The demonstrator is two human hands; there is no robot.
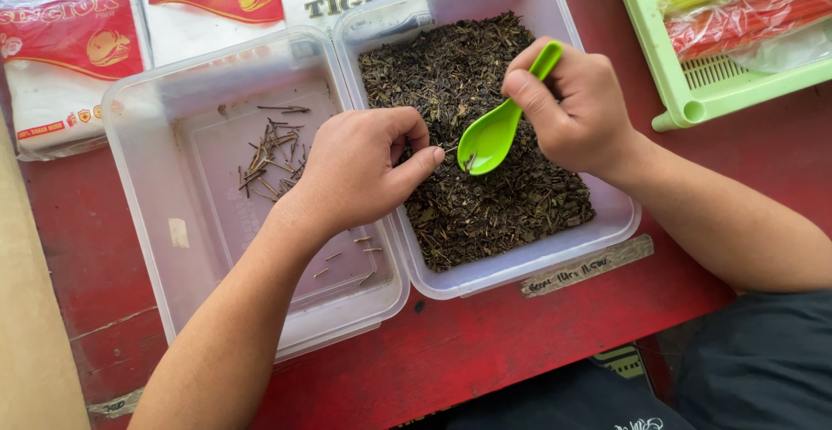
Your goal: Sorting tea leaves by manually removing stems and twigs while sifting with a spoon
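Note:
My right hand grips a bright green plastic spoon by its handle, the bowl tilted down over dark dried tea leaves that fill a clear plastic tub. My left hand hovers at the wall between the two tubs, fingers curled, thumb and forefinger pinched together near the spoon's bowl; whether a stem lies between them is hidden. A second clear tub on the left holds several thin brown stems.
Both tubs stand on a red wooden table. White packets with red labels lie at the back left. A light green plastic basket with yellow and red wrapped bundles sits at the back right. A strip of tape is stuck below the right tub.

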